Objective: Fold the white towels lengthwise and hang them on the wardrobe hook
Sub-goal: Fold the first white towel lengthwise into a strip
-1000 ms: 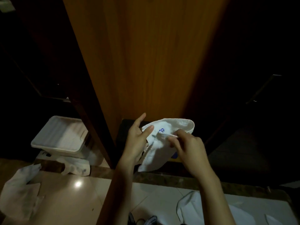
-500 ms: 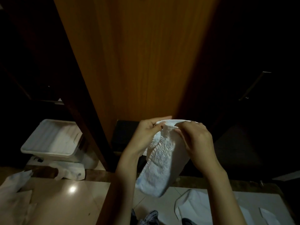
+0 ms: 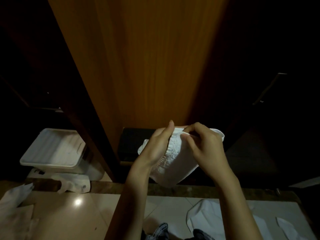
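**A:** ok so closest to the camera, what's seen down there?

**B:** A striped bit of clothing (image 3: 158, 231) is seen at the bottom edge, over a pale tiled floor (image 3: 72, 215). More white towels (image 3: 204, 217) are spread on the floor at the lower right, and another white cloth (image 3: 15, 203) is lying at the lower left. A bright light spot is reflected on the tiles.

**A:** and the hands?

**B:** A white towel (image 3: 176, 163) is held up in mid-air between both hands, in front of the wardrobe. Its left side is gripped by the left hand (image 3: 155, 149), thumb pointing up, fingers wrapped behind the cloth. Its top edge is pinched by the right hand (image 3: 206, 146), fingers curled tight on the hem. So both grips are closed on the same towel. The lower part is left hanging loose below the hands. Whether it's been folded already can't really be told from here.

**A:** further back?

**B:** A white plastic bin (image 3: 52, 151) is seen at the left, tilted, with a white bag with a small logo (image 3: 78, 185) lying just in front of it on a dark stone sill. A dark box (image 3: 131, 144) is set behind the towel at the foot of the wooden wardrobe panel (image 3: 147, 58). A long metal handle (image 3: 268, 87) is made out on the dark door at the right. No detail can be made out in the rest, which is lost in shadow.
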### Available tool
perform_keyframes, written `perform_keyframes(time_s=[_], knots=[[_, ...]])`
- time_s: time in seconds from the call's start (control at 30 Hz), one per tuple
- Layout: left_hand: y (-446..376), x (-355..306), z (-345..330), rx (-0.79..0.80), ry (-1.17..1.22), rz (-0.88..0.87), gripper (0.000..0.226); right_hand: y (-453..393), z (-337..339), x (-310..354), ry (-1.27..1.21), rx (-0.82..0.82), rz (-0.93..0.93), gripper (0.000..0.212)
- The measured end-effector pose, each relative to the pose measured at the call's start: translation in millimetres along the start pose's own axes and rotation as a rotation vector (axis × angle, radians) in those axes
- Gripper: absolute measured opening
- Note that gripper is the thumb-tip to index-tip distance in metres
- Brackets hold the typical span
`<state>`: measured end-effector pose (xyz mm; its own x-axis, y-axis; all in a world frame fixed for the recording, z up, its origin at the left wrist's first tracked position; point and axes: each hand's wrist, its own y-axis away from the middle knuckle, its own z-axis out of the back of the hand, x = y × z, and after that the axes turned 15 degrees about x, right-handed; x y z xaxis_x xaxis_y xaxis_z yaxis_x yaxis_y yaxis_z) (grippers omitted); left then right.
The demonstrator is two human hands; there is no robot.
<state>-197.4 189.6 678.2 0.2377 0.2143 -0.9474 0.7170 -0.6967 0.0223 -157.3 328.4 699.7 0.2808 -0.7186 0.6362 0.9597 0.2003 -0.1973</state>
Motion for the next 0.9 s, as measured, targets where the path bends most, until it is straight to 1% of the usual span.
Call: perform_keyframes(time_s=[0.1, 0.2, 0.23, 0.27, 0.33, 0.43, 0.67, 0.73, 0.83, 0.9], knots=[[0.3, -1.9, 0.6, 0.039, 0.013, 0.029, 0.065, 1.1, 1.0, -0.6, -0.038, -0.028, -0.001, 0.003], [-0.3, -1.1, 0.4, -0.014, 0.004, 0.07, 0.072, 1.9, 1.5, -0.3, -0.081, -0.038, -0.001, 0.003], [0.1, -0.6, 0.6, -0.007, 0.018, 0.061, 0.067, 2.2, 1.8, -0.1, -0.094, -0.043, 0.002, 0.003], [0.6, -0.7, 0.4, 0.026, 0.023, 0.034, 0.056, 2.2, 2.1, -0.2, -0.1, -0.052, 0.008, 0.003], [1.1, -1.6, 0.0, 0.063, -0.046, -0.006, 0.039, 2.0, 2.4, -0.4, -0.105, -0.073, 0.022, 0.003], [0.9, -1.4, -1.2, 0.059, -0.145, -0.053, 0.03, 1.4, 1.8, 0.0, -0.126, -0.08, 0.024, 0.003], [3.2, -1.3, 1.3, 0.008, -0.197, -0.104, 0.023, 0.4, -5.7, 4.1, -0.119, -0.113, 0.004, 0.007], [3.8, 0.8, 3.9, -0.018, -0.241, -0.096, 0.025, 1.2, -3.2, 1.5, -0.053, -0.075, -0.006, 0.011], [8.1, 3.9, 9.6, -0.062, -0.275, -0.118, 0.025, 4.4, 3.7, -5.3, 0.053, -0.017, -0.086, 0.025], [11.8, 5.3, 13.4, -0.09, -0.279, -0.135, 0.025, 7.3, 6.2, -10.2, 0.089, -0.004, -0.125, 0.025]])
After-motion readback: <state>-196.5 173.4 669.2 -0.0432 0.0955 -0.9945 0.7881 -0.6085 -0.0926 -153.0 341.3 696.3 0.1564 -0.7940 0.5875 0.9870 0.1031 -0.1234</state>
